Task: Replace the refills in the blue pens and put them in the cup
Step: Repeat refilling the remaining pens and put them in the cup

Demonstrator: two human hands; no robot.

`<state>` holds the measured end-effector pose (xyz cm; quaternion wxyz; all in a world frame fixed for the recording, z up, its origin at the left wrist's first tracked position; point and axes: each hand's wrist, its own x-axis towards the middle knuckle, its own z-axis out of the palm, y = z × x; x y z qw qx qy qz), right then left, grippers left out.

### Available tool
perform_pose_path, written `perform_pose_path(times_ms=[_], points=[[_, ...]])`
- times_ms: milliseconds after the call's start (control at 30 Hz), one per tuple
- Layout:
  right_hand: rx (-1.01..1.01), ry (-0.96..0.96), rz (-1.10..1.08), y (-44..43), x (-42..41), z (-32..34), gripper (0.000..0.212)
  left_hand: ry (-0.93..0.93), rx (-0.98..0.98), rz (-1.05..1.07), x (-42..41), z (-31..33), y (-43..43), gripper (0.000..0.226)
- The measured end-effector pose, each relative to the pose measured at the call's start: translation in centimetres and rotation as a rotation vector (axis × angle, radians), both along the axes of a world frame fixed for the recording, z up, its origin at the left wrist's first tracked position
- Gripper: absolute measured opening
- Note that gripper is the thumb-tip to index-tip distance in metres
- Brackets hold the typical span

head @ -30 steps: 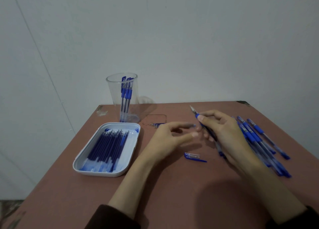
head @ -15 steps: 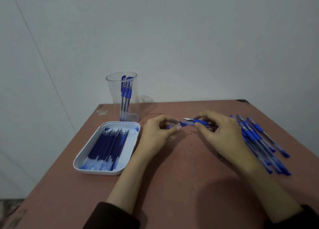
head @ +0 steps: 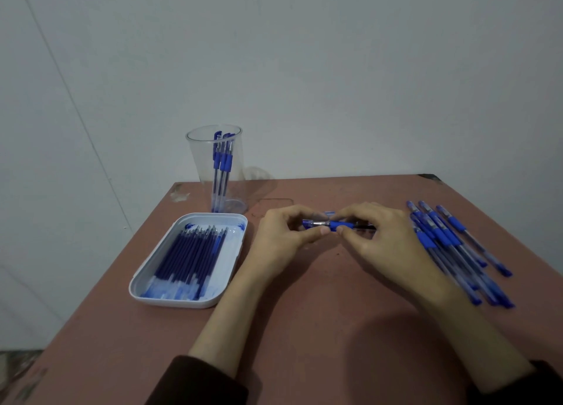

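1. The left hand (head: 285,237) and the right hand (head: 384,240) hold one blue ballpoint pen with a clear barrel (head: 341,224) level above the reddish-brown table (head: 304,337).
2. The left hand's fingers pinch the end with the metal tip, and the right hand's thumb and fingers pinch the blue rubber grip.
3. Judging by this hold, the step in hand is closing this pen up again, by its tip piece or its cap; which one is too small to tell.
4. The next move calls for a seated joint, then a carry to the tall clear plastic cup (head: 199,166) at the far left, where several finished pens (head: 222,160) stand.
5. A white shallow tray (head: 170,302) near the left hand holds dark blue refills (head: 189,258).
6. A heap of blue pens (head: 451,243) lies just beside the right hand, apparently waiting.
7. No brand, label or writing can be read anywhere.
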<state>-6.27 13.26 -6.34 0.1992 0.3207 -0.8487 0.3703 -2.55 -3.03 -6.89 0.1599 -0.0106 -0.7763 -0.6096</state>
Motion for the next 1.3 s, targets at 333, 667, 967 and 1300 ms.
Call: perform_pose_path(times_ms=[333, 667, 967, 1300], points=[[-0.081, -0.171, 0.041, -0.2, 0.0, 0.1, 0.013, 0.003, 0.035, 0.007, -0.2, -0.3, 0.1, 0.017], [-0.117, -0.218, 0.075, -0.5, 0.2, 0.1, 0.011, -0.01, 0.034, 0.008, 0.0, -0.2, 0.2, 0.017], [-0.244, -0.228, 0.111, -1.0, 0.4, -0.2, 0.023, 0.07, 0.393, 0.01, 0.4, 0.1, 1.2, 0.029], [-0.247, -0.181, 0.105, -1.1, 0.7, -0.4, 0.024, 0.647, 0.189, 0.507, 2.6, 11.6, -7.0, 0.021]])
